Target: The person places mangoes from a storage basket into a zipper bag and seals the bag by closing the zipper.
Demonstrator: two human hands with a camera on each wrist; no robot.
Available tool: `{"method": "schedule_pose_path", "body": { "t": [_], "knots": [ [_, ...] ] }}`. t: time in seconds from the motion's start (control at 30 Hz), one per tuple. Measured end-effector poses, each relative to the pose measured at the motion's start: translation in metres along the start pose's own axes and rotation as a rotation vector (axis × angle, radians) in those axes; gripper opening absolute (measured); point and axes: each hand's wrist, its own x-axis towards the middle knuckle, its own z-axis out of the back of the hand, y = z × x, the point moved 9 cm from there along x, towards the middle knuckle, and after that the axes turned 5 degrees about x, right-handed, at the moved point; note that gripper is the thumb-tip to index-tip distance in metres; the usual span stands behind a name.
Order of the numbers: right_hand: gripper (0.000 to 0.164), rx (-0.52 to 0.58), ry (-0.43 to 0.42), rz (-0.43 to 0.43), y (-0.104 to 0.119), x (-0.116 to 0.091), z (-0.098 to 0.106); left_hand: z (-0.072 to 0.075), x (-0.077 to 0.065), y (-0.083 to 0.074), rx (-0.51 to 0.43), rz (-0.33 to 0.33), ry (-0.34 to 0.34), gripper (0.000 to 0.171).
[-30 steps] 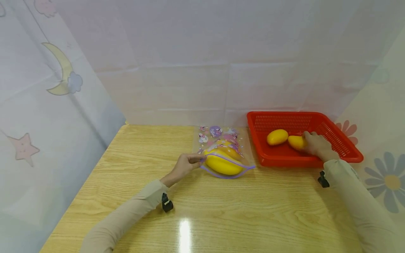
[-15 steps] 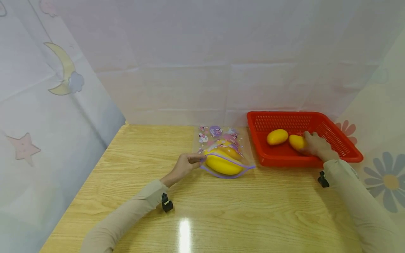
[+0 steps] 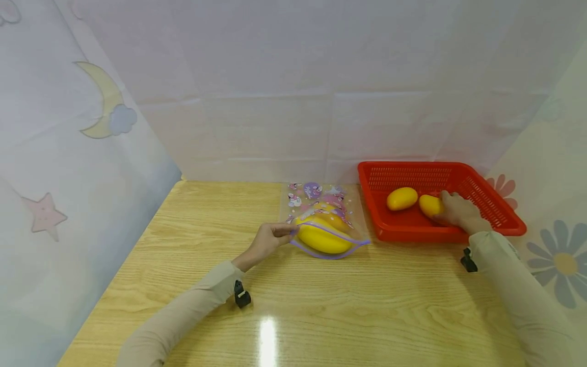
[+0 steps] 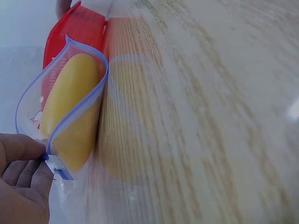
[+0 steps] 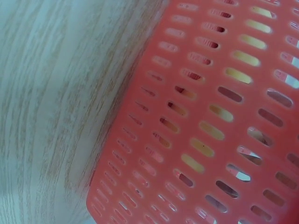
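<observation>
In the head view my left hand point(image 3: 269, 238) pinches the left corner of a clear zip bag point(image 3: 293, 201) with a purple rim and printed pictures. The left wrist view shows its thumb and fingers at the slider end of the open mouth point(image 4: 57, 164). Inside the bag lie yellow fruits, a long mango-like one point(image 3: 324, 240) nearest the mouth. My right hand point(image 3: 460, 210) reaches into the red basket point(image 3: 410, 234) and grips a yellow mango point(image 3: 430, 205) from its right side; its fingertips are partly hidden. Another mango point(image 3: 402, 199) lies to the left of it.
Both the bag and the basket rest near the back edge of a wooden table point(image 3: 293, 306). The basket's slotted wall point(image 5: 196, 112) fills most of the right wrist view. A pale hanging sheet point(image 3: 257, 127) stands right behind the table.
The mango under my right hand has tilted slightly, and that hand stays at its side. My left hand and the bag have kept their place. The head view has shifted a little.
</observation>
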Motion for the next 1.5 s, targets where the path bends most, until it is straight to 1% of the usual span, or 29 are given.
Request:
{"method": "schedule_pose_path", "body": {
  "t": [0.33,0.5,0.77,0.97,1.23,1.43,1.5],
  "knots": [
    [0.079,-0.003,0.007,0.005,-0.001,0.000,0.001,0.000,0.000,-0.002,0.006,0.000,0.007,0.029],
    [0.079,-0.024,-0.001,0.012,-0.001,0.001,0.002,0.001,0.000,-0.002,0.014,0.007,0.002,0.030],
    [0.077,-0.042,-0.001,0.021,0.002,-0.001,0.004,-0.001,0.000,-0.004,0.000,-0.022,0.013,0.029],
    [0.075,-0.043,0.000,0.016,0.003,-0.003,0.005,-0.001,0.000,-0.003,-0.008,-0.020,0.015,0.030],
    [0.070,-0.041,-0.035,0.016,0.003,-0.004,0.010,0.000,0.000,-0.003,0.007,-0.021,0.019,0.030],
    [0.076,-0.051,-0.038,0.024,0.006,-0.007,0.012,0.001,-0.001,-0.004,-0.004,-0.021,0.013,0.030],
    [0.075,-0.053,-0.050,0.026,0.008,-0.009,0.014,0.001,-0.001,-0.004,-0.005,-0.018,0.014,0.030]
  ]
}}
